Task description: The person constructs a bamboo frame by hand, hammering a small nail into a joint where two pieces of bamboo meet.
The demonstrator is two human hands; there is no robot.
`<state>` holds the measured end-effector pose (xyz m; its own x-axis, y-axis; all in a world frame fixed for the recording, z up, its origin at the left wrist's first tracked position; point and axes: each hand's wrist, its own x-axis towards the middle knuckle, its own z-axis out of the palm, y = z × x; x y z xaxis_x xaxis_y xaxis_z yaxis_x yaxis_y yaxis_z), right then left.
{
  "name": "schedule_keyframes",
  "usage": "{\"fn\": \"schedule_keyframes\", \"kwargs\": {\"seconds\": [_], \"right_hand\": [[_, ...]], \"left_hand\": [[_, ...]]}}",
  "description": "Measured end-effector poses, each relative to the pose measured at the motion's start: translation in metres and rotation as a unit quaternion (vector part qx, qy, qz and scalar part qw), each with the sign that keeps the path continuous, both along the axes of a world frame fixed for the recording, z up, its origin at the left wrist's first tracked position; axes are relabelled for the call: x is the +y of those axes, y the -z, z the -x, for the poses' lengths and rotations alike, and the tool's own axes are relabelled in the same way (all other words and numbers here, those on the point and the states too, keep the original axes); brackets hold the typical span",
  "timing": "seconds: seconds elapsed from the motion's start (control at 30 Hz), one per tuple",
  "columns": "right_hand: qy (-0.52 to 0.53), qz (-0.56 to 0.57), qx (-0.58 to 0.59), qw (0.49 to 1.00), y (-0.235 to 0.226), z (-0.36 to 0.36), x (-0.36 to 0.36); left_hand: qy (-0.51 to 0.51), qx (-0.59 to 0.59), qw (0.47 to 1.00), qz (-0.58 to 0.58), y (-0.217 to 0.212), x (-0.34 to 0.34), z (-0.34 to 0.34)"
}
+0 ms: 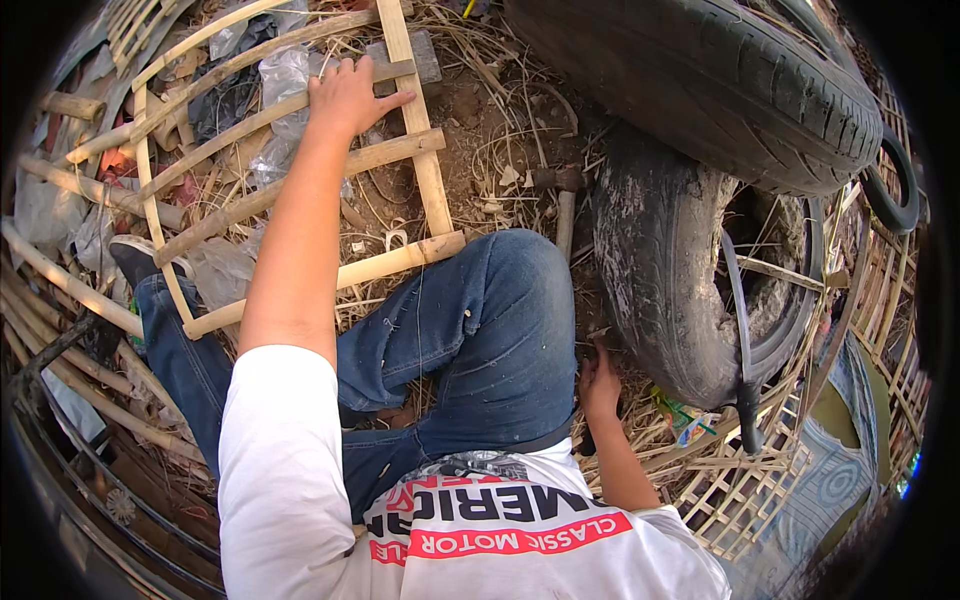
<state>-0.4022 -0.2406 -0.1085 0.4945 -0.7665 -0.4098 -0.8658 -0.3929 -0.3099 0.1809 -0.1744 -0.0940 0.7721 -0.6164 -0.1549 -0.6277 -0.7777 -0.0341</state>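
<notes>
A ladder-like frame of split bamboo slats lies across the ground at the upper left. My left hand rests on its upper part, where a crosswise slat meets the long side strip. The thumb is stretched out to the right and the fingers are apart. Under that joint sits a grey block. Low beside my right knee, my right hand reaches to the ground near a worn tyre, fingers extended and apart. A hammer with a rusty head and wooden handle stands between my knee and the tyre.
A second tyre leans over the worn tyre on the right. A dark-handled strip hangs against the lower tyre. Woven bamboo lattice and grey cloth lie at lower right. Bamboo poles and a black metal rack line the left.
</notes>
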Motion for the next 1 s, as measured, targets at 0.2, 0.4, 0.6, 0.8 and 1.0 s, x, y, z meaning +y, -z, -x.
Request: {"fn": "schedule_keyframes", "kwargs": {"seconds": [0.2,0.4,0.6,0.8,1.0], "right_hand": [[-0.062,0.11,-0.09,0.988,0.013,-0.002,0.003],[0.002,0.032,-0.06,0.998,0.002,-0.007,-0.004],[-0.169,0.187,-0.037,0.967,0.002,0.003,-0.008],[0.018,0.048,-0.071,0.996,0.015,0.028,-0.014],[-0.076,0.211,-0.038,0.974,0.016,0.045,-0.02]], "left_hand": [[0.001,-0.007,1.0,0.02,0.005,0.007,-0.004],[0.004,-0.006,1.0,0.03,0.005,0.006,-0.004],[0.005,0.004,1.0,0.004,0.002,0.002,-0.004],[0.016,-0.044,0.999,-0.001,0.013,0.015,-0.013],[0.026,-0.037,0.999,-0.014,0.015,0.001,-0.006]]}}
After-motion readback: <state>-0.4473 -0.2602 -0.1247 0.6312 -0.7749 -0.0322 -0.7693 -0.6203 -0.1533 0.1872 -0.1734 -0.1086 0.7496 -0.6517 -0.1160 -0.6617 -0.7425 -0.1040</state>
